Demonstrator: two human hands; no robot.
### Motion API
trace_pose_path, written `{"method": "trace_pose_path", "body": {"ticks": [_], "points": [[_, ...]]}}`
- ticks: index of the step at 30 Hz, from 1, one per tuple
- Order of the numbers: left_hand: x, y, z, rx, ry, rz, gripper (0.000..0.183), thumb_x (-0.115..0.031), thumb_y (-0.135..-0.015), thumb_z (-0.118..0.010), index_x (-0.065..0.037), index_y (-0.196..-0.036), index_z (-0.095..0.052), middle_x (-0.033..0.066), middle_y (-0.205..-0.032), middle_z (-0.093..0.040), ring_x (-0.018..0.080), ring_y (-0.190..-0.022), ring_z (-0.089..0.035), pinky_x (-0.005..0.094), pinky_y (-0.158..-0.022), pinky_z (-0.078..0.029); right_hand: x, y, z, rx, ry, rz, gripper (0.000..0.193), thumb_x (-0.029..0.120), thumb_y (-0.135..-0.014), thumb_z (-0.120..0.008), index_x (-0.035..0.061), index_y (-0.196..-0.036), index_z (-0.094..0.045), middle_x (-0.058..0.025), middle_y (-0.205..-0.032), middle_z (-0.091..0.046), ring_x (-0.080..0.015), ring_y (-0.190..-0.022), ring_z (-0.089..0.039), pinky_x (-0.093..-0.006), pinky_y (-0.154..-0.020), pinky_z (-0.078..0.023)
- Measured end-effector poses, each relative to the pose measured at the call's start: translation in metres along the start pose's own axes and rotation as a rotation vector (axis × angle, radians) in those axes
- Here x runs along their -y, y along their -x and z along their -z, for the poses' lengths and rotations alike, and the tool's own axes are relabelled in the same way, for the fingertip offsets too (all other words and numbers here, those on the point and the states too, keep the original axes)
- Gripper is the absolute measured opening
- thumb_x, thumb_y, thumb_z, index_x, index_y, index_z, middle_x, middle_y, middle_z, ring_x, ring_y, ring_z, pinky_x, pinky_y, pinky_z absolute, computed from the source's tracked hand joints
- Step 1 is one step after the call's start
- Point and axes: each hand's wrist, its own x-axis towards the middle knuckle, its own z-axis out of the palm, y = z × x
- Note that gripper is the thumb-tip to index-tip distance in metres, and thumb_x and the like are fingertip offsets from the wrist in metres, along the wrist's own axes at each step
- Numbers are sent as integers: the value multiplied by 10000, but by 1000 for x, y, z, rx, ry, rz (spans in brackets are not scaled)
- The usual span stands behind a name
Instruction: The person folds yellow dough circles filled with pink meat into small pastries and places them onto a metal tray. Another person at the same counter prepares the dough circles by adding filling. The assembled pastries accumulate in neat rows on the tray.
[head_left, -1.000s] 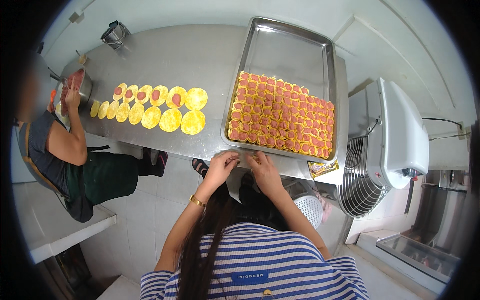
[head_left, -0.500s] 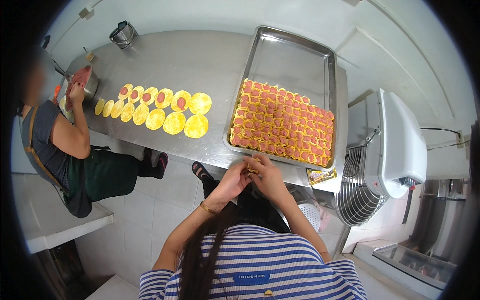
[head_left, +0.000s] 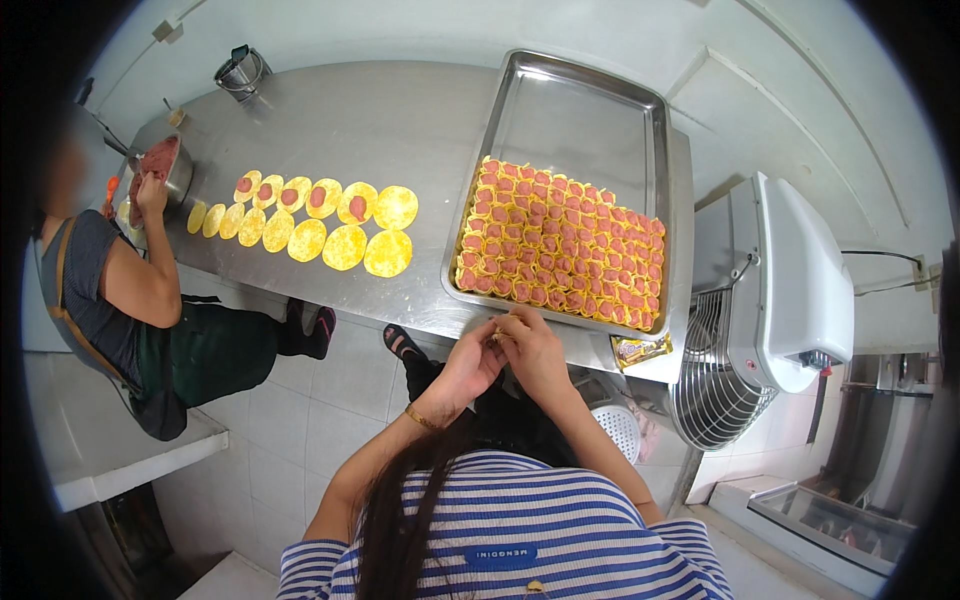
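Note:
My left hand [head_left: 471,366] and my right hand [head_left: 534,352] meet at the front edge of the steel table, fingers curled together around a small dumpling [head_left: 496,338]. Only a sliver of its yellow wrapper shows between the fingers. Just beyond them lies a deep steel tray [head_left: 585,110], its near part packed with rows of open-topped dumplings [head_left: 560,245] with pink filling in yellow wrappers. To the left, two rows of round yellow wrappers [head_left: 344,247] lie flat on the table [head_left: 350,115]; several in the far row carry a lump of pink filling [head_left: 318,196].
A co-worker [head_left: 125,250] at the left has a hand in a steel bowl of pink filling [head_left: 180,170]. Near the wall stands a small metal pail [head_left: 241,75]. A yellow packet [head_left: 641,350] lies by the tray's near right corner, beside a white mixer [head_left: 790,280].
My fingers have shifted slightly around the dumpling, and less of its wrapper shows. The co-worker's hand has moved a little at the bowl. The wrappers and tray dumplings look the same.

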Motion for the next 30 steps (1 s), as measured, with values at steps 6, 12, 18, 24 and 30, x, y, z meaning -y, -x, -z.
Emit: {"method": "trace_pose_path", "body": {"ticks": [6, 12, 18, 24, 30], "points": [[-1, -1, 1, 58, -42, 27, 238, -185, -958, -400, -41, -1092, -534, 60, -1021, -582, 173, -960, -570, 305, -861, -473, 3, -2, 22, 111, -113, -61, 311, 67, -763, -618, 80, -1074, -618, -142, -1104, -565, -316, -943, -602, -370, -780, -500], [-6, -7, -4, 35, -1, 48, 301, -230, -960, -412, 0, -1127, -512, 97, -1059, -573, 214, -1047, -544, 353, -925, -440, -9, -11, 28, 83, -78, 75, 293, 17, -744, -614, 73, -1031, -629, -129, -1081, -581, -295, -925, -613, -362, -764, -511], [-39, 15, -8, 406, -228, 73, 461, -295, -981, -352, 33, -1301, -398, 166, -1300, -472, 256, -1249, -423, 368, -1075, -306, -74, -69, 90, -79, -408, -80, 270, -6, -757, -626, 41, -1023, -647, -93, -938, -625, -145, -746, -598, -254, -696, -495], [-96, 69, 42, 146, -548, 77, 454, -287, -980, -375, 26, -1308, -407, 166, -1321, -469, 240, -1240, -448, 350, -1041, -347, -176, -169, 155, -320, 167, -192, 247, 58, -695, -674, 76, -940, -681, -131, -867, -651, -274, -791, -636, -353, -721, -503], [-127, 121, 87, -114, -600, 24, 413, -245, -967, -419, 39, -1265, -444, 167, -1229, -546, 233, -1145, -539, 312, -949, -449, -227, -207, 142, -31, 418, -182, 241, 65, -660, -659, 82, -898, -690, -173, -871, -634, -312, -819, -621, -370, -734, -501]]}}
